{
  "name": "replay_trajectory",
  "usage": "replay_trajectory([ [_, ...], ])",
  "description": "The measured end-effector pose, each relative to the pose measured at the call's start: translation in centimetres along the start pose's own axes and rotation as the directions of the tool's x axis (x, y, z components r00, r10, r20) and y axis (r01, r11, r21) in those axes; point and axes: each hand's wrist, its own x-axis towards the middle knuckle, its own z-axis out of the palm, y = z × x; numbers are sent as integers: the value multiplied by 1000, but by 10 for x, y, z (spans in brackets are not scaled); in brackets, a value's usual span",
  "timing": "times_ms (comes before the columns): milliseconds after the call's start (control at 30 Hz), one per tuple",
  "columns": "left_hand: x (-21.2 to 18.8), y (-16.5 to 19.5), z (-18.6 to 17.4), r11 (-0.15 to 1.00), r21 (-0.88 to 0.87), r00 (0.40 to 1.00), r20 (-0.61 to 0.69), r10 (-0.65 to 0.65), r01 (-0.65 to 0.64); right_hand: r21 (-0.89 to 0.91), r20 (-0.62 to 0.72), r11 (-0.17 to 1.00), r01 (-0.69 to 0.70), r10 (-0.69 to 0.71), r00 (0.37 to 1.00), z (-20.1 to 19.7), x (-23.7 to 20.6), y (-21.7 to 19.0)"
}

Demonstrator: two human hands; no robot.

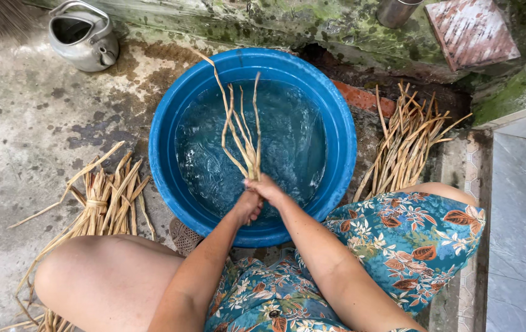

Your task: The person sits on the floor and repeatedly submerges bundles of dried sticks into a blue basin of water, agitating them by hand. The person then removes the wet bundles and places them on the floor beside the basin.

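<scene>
We grip a small bunch of dry stalks (241, 132) over the blue basin (343, 147) of water, left hand (247, 206) and right hand (267, 187) clasped together around its base. Twisting hard could snap them (they look brittle).

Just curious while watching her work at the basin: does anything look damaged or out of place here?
Only the old wall behind the blue basin: it is mossy, with a broken gap exposing red brick.

Blue basin (171, 110), tan dried stalks (241, 132), teal floral dress (410, 240), silvery kettle (85, 37)
</scene>
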Motion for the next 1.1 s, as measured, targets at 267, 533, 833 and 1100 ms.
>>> replay_trajectory([
  [267,-51,17,23,843,470,960,40,276,-262,852,-72,514,-104,311,948,-57,34,-10],
  [533,-162,90,-85,843,447,952,77,297,-299,835,-455,452,312,252,854,-132,33,-43],
  [833,-55,85,-102,974,25,959,-173,225,-224,715,248,688,-121,-88,965,-3,28,-69],
  [1100,-56,27,-13,654,630,892,154,424,-419,779,-79,624,-55,185,980,-63,49,-33],
])
